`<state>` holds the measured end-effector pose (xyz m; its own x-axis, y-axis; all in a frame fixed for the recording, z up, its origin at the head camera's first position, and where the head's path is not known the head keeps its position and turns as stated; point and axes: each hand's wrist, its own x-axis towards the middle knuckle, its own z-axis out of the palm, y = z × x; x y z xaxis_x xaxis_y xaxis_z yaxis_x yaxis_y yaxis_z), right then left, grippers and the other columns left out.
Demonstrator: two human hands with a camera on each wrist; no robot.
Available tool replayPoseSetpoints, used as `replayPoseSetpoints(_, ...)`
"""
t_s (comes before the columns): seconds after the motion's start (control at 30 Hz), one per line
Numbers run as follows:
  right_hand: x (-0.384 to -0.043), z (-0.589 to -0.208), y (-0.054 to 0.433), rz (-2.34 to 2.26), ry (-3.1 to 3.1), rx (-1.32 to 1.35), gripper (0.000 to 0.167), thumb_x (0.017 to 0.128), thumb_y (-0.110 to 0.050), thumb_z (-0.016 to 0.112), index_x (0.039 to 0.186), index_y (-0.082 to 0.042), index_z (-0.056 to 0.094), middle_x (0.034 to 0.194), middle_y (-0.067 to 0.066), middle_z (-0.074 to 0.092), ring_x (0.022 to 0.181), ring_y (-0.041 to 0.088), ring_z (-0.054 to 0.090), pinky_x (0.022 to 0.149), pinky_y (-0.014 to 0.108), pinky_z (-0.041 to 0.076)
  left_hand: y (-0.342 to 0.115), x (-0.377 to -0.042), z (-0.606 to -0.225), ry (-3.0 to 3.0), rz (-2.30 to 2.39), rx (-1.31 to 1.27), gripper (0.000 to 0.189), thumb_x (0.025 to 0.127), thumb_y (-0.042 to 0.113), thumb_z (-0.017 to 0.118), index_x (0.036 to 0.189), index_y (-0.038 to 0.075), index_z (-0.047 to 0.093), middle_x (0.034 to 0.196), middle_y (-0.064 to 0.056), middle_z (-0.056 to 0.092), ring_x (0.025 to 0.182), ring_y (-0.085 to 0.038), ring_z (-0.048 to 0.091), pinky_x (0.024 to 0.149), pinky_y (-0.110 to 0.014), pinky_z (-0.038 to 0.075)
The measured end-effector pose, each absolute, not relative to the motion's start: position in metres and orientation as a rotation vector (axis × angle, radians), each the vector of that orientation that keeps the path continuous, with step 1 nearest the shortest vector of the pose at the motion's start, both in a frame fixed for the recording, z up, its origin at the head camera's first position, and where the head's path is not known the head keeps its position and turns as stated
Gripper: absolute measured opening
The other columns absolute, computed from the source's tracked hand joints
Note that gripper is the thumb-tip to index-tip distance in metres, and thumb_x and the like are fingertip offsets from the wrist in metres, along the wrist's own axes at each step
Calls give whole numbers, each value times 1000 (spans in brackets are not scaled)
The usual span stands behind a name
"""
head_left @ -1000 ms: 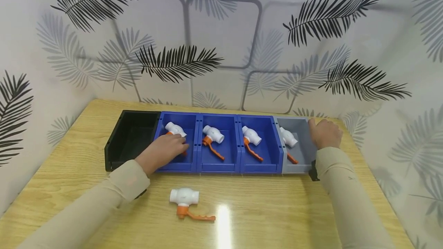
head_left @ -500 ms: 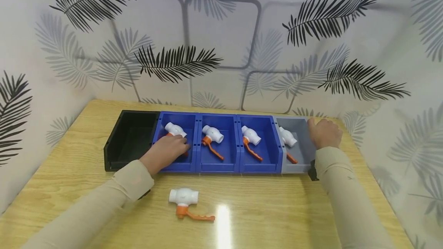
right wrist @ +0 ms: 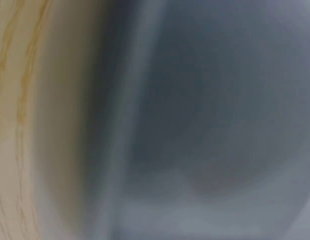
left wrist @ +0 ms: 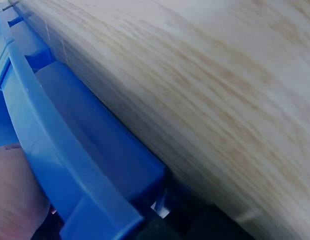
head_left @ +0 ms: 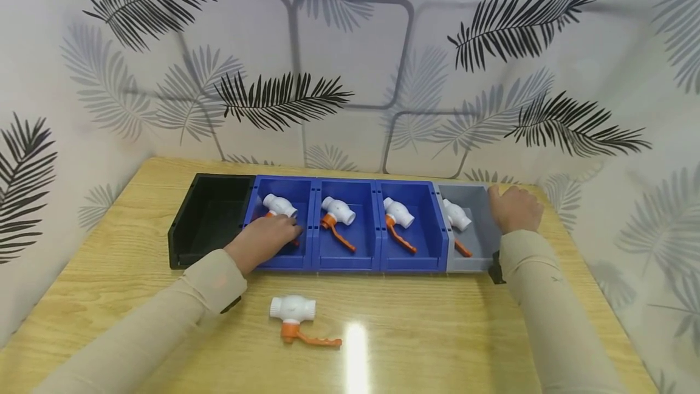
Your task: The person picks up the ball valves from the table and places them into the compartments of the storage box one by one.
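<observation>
My left hand reaches over the front of the leftmost blue bin, at the orange-handled white ball valve inside. The fingertips are mostly hidden, so a grip on the valve cannot be confirmed. In the left wrist view, a rounded bit of the hand shows beside the bin's blue wall. At the right end of the row, my right hand holds the side wall of the grey bin, fingers bent over its rim. The right wrist view is blurred, with the grey wall filling most of it.
Similar ball valves lie in the middle blue bin, the right blue bin and the grey one. A black bin ends the row at left. Another valve lies on the wooden table in front. A patterned wall stands behind.
My left hand has shifted very slightly to the right inside the blue bin. The right hand and the valves look unmoved.
</observation>
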<state>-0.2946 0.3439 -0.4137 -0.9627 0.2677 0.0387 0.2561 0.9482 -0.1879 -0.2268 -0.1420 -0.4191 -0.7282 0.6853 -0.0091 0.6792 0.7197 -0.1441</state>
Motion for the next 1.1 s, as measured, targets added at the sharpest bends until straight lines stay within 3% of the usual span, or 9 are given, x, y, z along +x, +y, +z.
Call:
replayPoseSetpoints(0.2, -293, -411, 342, 303, -3044, -412, 79, 94, -51, 16, 107, 17, 54, 105, 38, 52, 96, 52, 48, 81, 62, 33, -144, -227, -420, -2874, 190, -1140, 16, 82, 1, 64, 93, 12, 64, 86, -4, 62, 81, -18, 59, 62, -33, 51)
replayPoseSetpoints(0.4, -294, -412, 343, 289, -3052, -422, 78, 94, -50, 16, 104, 16, 55, 104, 38, 52, 94, 51, 49, 79, 61, 35, -144, -226, -417, -2945, 87, -1105, 14, 85, 1, 60, 94, 11, 63, 89, -4, 63, 82, -18, 60, 68, -34, 50)
replayPoseSetpoints(0.67, -294, -412, 343, 290, -3058, -411, 77, 94, -50, 17, 105, 17, 54, 104, 38, 52, 95, 52, 49, 79, 61, 35, -146, -214, -400, -2945, 20, -1052, 37, 86, 0, 61, 121, 10, 57, 121, -9, 57, 110, -23, 56, 86, -37, 47)
replayPoseSetpoints(0.9, -295, -413, 341, 275, -3041, -427, 76, 94, -49, 17, 105, 17, 54, 104, 38, 52, 95, 51, 50, 78, 61, 35, -141, -185, -370, -2677, -85, -1087, 39, 82, 8, 69, 119, 7, 59, 115, -6, 58, 106, -19, 55, 88, -32, 46)
replayPoseSetpoints(1.1, -295, -413, 342, 270, -3038, -422, 76, 94, -49, 17, 102, 16, 55, 103, 39, 53, 94, 52, 50, 76, 61, 36, -124, -148, -359, -2428, -263, -1231, 28, 84, 8, 64, 112, 5, 61, 105, -6, 61, 96, -19, 58, 81, -28, 49)
